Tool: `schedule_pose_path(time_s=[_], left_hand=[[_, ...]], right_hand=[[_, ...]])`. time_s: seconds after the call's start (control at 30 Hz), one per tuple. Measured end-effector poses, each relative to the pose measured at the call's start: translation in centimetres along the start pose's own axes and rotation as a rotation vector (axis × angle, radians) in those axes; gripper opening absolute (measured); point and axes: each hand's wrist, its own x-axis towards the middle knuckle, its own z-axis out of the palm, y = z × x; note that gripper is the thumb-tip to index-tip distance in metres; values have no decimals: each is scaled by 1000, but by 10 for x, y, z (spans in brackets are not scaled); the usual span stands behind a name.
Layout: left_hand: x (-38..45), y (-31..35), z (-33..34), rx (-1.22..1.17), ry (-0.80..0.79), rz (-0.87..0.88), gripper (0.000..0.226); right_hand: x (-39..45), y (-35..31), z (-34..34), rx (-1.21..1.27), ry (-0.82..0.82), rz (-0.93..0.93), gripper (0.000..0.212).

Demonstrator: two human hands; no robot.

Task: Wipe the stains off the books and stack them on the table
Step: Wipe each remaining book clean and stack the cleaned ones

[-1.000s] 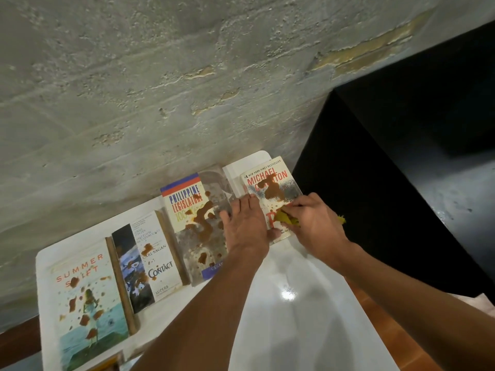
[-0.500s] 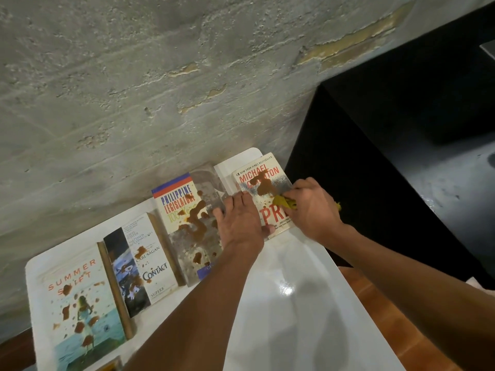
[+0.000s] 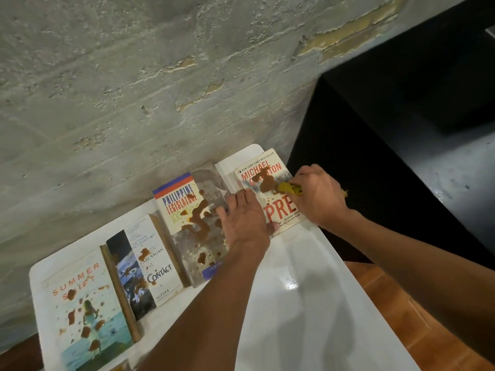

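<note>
Right now the right hand [image 3: 318, 200] pinches a yellow cloth [image 3: 289, 188] in a curled grip, pressing it on the brown stain [image 3: 265, 183] of the Michael Crichton book [image 3: 276, 207] at the far right end of the white surface [image 3: 308, 303]. The left hand [image 3: 242, 220] lies flat with fingers straight, holding that book's left edge down. Three more stained books lie in a row to the left: Philippine Legislature [image 3: 187, 210], Contact [image 3: 150, 266] and Summer Swift [image 3: 85, 311]
</note>
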Motion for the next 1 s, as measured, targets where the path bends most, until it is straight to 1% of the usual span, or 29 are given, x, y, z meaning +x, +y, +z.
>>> schedule_pose_path(time_s=[0.1, 0.13, 0.23, 0.27, 0.37, 0.4, 0.53, 0.67, 0.7, 0.8, 0.83, 0.93, 1.0], left_hand=[[1, 0, -1, 16, 17, -1, 88], [2, 1, -2, 14, 22, 0, 88], [2, 2, -3, 0, 21, 1, 87], [0, 1, -2, -3, 19, -1, 87], [-2, -1, 0, 2, 22, -3, 89], [-2, -1, 1, 1, 22, -3, 89], [0, 2, -1, 2, 5, -7, 90], [2, 1, -2, 8, 10, -13, 89], [2, 1, -2, 8, 9, -13, 89], [1, 4, -2, 6, -2, -13, 89], [1, 4, -1, 12, -2, -13, 89], [1, 3, 1, 30, 8, -13, 89], [2, 3, 1, 24, 9, -13, 89]], right_hand=[[-4, -6, 4, -37, -69, -115, 43], [-2, -5, 3, -43, -75, -129, 43], [10, 0, 0, -11, 16, -13, 45], [10, -2, 2, -4, 20, -5, 45], [1, -7, 8, -44, -69, -149, 42], [2, -6, 7, -48, -80, -169, 41], [15, -1, 2, -19, 21, -34, 44], [8, -6, 7, -47, -83, -189, 43], [11, -3, 6, -55, -77, -168, 43], [18, 0, 4, -23, 28, -36, 45], [17, -3, 6, -17, 29, -49, 44], [9, -6, 9, -44, -53, -166, 40], [15, -1, 7, -46, -27, -119, 41]])
